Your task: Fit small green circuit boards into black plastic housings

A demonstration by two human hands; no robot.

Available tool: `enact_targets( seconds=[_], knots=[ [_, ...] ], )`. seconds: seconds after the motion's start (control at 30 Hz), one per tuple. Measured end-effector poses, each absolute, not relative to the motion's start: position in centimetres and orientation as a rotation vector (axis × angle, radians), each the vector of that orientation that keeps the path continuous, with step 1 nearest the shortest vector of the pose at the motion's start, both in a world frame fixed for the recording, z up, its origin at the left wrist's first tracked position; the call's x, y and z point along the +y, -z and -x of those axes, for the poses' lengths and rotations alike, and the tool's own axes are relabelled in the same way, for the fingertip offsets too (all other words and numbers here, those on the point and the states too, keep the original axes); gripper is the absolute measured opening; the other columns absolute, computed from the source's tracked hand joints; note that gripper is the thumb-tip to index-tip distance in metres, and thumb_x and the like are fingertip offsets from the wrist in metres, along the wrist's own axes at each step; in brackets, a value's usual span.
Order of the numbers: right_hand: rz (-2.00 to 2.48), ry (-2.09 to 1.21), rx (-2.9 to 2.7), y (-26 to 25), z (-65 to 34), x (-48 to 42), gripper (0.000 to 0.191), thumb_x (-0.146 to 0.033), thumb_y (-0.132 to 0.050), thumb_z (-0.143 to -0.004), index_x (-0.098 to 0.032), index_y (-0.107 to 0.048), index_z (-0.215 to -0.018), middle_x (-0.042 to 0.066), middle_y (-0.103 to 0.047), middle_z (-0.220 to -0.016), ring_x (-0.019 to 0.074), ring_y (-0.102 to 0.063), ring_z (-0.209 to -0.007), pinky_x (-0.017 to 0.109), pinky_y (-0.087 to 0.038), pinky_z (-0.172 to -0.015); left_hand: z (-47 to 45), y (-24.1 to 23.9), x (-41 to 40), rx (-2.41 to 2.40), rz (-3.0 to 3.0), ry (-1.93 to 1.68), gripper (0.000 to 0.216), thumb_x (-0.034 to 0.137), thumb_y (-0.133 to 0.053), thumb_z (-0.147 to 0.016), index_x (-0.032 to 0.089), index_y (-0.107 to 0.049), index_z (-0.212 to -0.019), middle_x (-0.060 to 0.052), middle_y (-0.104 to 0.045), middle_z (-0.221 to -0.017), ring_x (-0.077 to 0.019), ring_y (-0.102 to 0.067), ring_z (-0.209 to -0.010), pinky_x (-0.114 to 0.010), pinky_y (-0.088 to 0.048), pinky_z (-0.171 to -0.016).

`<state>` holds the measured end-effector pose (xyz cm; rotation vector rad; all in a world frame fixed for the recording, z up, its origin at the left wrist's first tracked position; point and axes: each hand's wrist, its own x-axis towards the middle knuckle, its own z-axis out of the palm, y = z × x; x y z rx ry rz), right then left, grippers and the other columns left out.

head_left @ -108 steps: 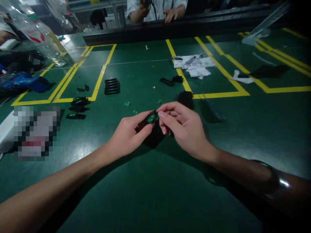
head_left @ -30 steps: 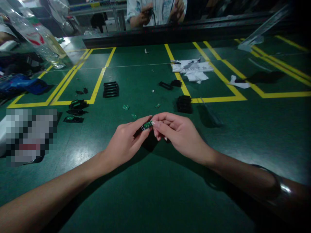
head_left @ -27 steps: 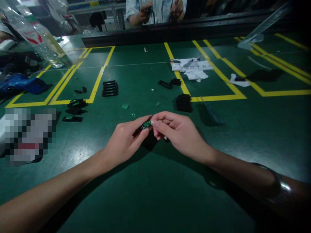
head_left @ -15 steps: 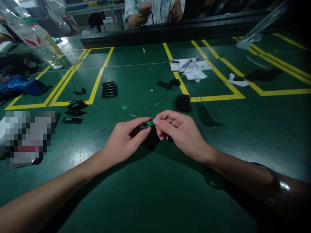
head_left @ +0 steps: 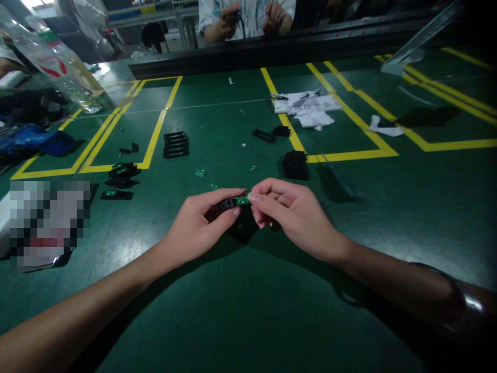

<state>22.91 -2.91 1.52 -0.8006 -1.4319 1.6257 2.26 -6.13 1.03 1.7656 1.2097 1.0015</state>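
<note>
Black-green piece (head_left: 235, 202) between left hand (head_left: 202, 217) and right hand (head_left: 293, 210)

One grasped black casing (head_left: 228, 203), one grasped green board (head_left: 243, 200), three loose green boards (head_left: 201, 173), two plastic bottles (head_left: 56, 66)

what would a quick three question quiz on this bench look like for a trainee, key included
1. Multiple choice: what is at the fingertips of the left hand and the right hand?
a) a plastic bottle
b) a black part with a green board
c) a roll of tape

2. True or false: the crumpled white paper lies to the right of the row of black bars.

3. Fill in, left or right: the shiny band is worn on the person's own ____ side.

Key: 1. b; 2. true; 3. right
</note>
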Motion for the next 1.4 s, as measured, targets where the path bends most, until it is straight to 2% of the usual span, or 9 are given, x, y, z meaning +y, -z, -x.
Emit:
enact_targets(
  seconds=[0.2,0.37,0.5,0.6,0.67,0.83,1.0,1.4],
  knots=[
    [0.804,-1.62,-1.468,-1.55,-22.98,-2.89,0.024,-0.034,-0.074,-0.097,-0.015,-0.067,-0.085,-0.003,-0.064,-0.066,0.0076,-0.057,-0.058,0.021,-0.046,-0.055,-2.14,-1.0,-5.98,1.21,-1.775,-0.969,0.037,0.021,-0.067,-0.095,0.018,-0.073,-0.132,-0.006,-0.082,-0.107,-0.0136,-0.073,-0.084,-0.024,-0.056,-0.074],
    [0.812,-1.596,-1.48,-1.61,-22.94,-2.94,0.024,-0.035,-0.074,-0.097,-0.015,-0.067,-0.085,-0.003,-0.064,-0.066,0.0079,-0.057,-0.058,0.021,-0.045,-0.055,-2.12,-1.02,-6.07,1.21,-1.796,-0.965,0.037,0.021,-0.067,-0.095,0.017,-0.073,-0.131,-0.006,-0.081,-0.109,-0.0155,-0.074,-0.089,-0.027,-0.057,-0.08],
    [0.807,-1.601,-1.477,-1.52,-22.94,-2.92,0.022,-0.033,-0.075,-0.096,-0.015,-0.067,-0.085,-0.003,-0.064,-0.065,0.0084,-0.057,-0.058,0.022,-0.046,-0.055,-2.17,-1.04,-6.12,1.224,-1.795,-0.957,0.036,0.021,-0.066,-0.095,0.018,-0.074,-0.131,-0.006,-0.081,-0.107,-0.0147,-0.073,-0.087,-0.026,-0.056,-0.078],
    [0.81,-1.607,-1.476,-1.43,-22.92,-2.89,0.019,-0.029,-0.076,-0.095,-0.015,-0.068,-0.086,-0.003,-0.064,-0.066,0.0084,-0.057,-0.058,0.021,-0.047,-0.055,-2.17,-1.11,-6.11,1.203,-1.814,-0.965,0.035,0.023,-0.069,-0.095,0.019,-0.074,-0.129,-0.005,-0.081,-0.103,-0.0134,-0.07,-0.082,-0.024,-0.055,-0.073],
    [0.821,-1.606,-1.48,-1.41,-22.9,-2.9,0.017,-0.027,-0.077,-0.094,-0.015,-0.068,-0.086,-0.003,-0.064,-0.066,0.0085,-0.058,-0.058,0.021,-0.047,-0.055,-2.12,-1.18,-6.11,1.176,-1.827,-0.957,0.033,0.028,-0.072,-0.095,0.021,-0.075,-0.128,-0.003,-0.079,-0.095,-0.0105,-0.065,-0.072,-0.021,-0.051,-0.064],
    [0.842,-1.592,-1.503,-1.54,-22.87,-3.02,0.02,-0.032,-0.077,-0.094,-0.016,-0.068,-0.086,-0.003,-0.063,-0.065,0.0093,-0.057,-0.057,0.022,-0.046,-0.053,-2.01,-1.21,-6.11,1.139,-1.769,-0.955,0.03,0.034,-0.068,-0.099,0.021,-0.076,-0.125,-0.002,-0.074,-0.081,-0.0078,-0.055,-0.059,-0.019,-0.042,-0.052],
    [0.813,-1.581,-1.515,-1.48,-22.92,-3.07,0.021,-0.033,-0.074,-0.097,-0.015,-0.069,-0.086,-0.002,-0.064,-0.066,0.0092,-0.056,-0.058,0.022,-0.046,-0.054,-2.03,-1.06,-6.02,1.115,-1.683,-0.991,0.028,0.034,-0.065,-0.101,0.02,-0.076,-0.122,-0.004,-0.076,-0.088,-0.0077,-0.057,-0.061,-0.018,-0.045,-0.053],
    [0.69,-1.753,-1.306,-0.66,-23.66,-2.71,0.01,-0.021,-0.065,-0.098,-0.018,-0.068,-0.09,-0.001,-0.066,-0.067,0.0118,-0.057,-0.06,0.025,-0.043,-0.056,-2.02,-1.2,-6.11,1.152,-1.645,-1.011,0.026,0.033,-0.066,-0.101,0.019,-0.077,-0.12,-0.001,-0.072,-0.08,-0.0074,-0.059,-0.061,-0.018,-0.047,-0.054]
  ],
)
